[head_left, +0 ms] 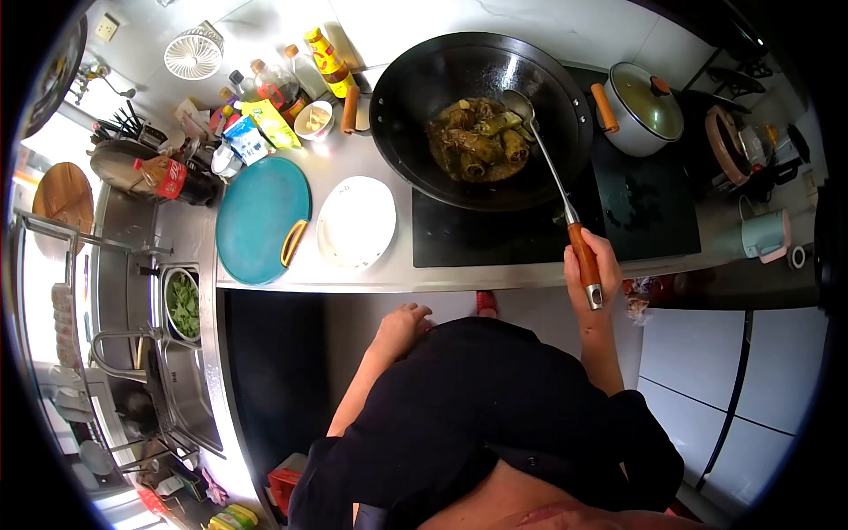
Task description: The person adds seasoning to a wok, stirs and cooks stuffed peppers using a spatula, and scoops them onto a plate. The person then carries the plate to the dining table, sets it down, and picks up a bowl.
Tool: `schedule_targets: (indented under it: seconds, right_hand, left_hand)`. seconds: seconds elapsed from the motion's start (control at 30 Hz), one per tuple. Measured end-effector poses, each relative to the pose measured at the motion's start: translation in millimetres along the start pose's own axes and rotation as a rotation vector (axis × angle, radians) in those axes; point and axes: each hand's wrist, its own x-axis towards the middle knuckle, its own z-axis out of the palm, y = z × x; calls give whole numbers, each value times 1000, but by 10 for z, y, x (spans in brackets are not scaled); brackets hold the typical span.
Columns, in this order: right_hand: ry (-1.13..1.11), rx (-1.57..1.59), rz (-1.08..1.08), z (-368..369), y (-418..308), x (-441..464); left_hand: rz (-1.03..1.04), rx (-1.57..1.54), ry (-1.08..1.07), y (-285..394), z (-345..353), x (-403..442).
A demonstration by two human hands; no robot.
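My right hand (594,272) is closed round the wooden handle of a long metal ladle (555,168). The ladle's bowl rests in the large black wok (397,115), at the right side of browned, sauced food (479,141). The wok stands on a black cooktop (477,238). Down by the dark clothing, in front of the counter edge, my left hand (405,329) hangs away from the wok; its fingers are partly bent and apart, with nothing in them. A white oval dish (356,223) lies left of the wok.
A teal board (263,221) lies beside the dish. Bottles (329,62) and a small bowl (314,120) stand behind. A lidded pot (645,110) is at the right. Greens (184,305) sit in a container at the sink (190,389).
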Motion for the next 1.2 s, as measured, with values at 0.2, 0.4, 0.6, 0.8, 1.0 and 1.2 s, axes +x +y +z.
schedule_targets:
  seconds: [0.2, 0.4, 0.6, 0.8, 1.0, 1.2]
  right_hand:
    - [-5, 7, 30, -4, -13, -13]
    - [-21, -16, 36, -17, -58, 0]
    - [-12, -11, 21, 6, -59, -6]
    - [-12, -6, -1, 8, -39, -12]
    - [-30, 2, -6, -4, -57, 5]
    - [-25, -5, -12, 4, -70, 7]
  left_hand:
    - [-3, 5, -12, 6, -14, 10]
    - [-6, 11, -41, -35, 6, 18]
    - [-28, 10, -59, -10, -20, 11]
    - [-30, 6, -46, -14, -14, -1]
    - [-18, -1, -36, -30, 14, 1]
    - [-27, -3, -36, -16, 19, -3]
